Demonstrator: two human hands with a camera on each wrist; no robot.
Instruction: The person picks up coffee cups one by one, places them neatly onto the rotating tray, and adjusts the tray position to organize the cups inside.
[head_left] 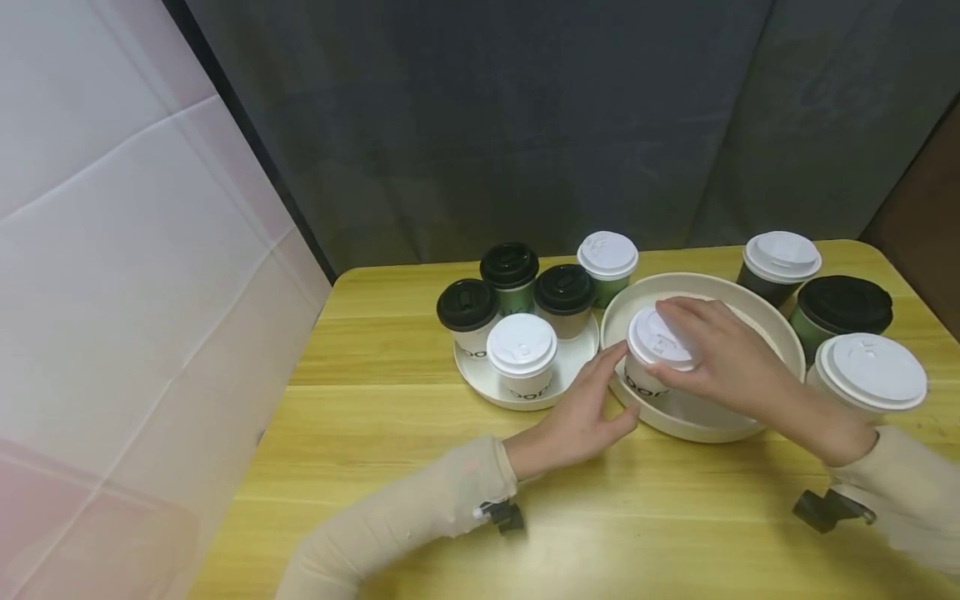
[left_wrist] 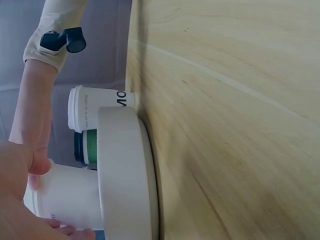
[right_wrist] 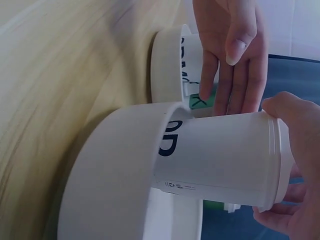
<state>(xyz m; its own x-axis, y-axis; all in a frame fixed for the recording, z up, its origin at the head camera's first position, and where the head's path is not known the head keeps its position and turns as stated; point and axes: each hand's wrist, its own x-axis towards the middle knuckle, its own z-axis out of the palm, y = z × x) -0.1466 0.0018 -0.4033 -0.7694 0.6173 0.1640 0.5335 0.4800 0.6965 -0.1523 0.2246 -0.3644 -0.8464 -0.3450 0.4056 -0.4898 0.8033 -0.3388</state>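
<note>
Right hand (head_left: 723,358) grips one cup (head_left: 648,342) among nine, with two round trays (head_left: 697,429).

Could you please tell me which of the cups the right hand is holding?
The white-lidded white cup in the larger tray: the right hand grips it by its lid, and all the others are outside that tray.

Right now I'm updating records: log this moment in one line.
right hand: grips white-lidded cup | left hand: beside it | cup: base inside larger tray
</note>
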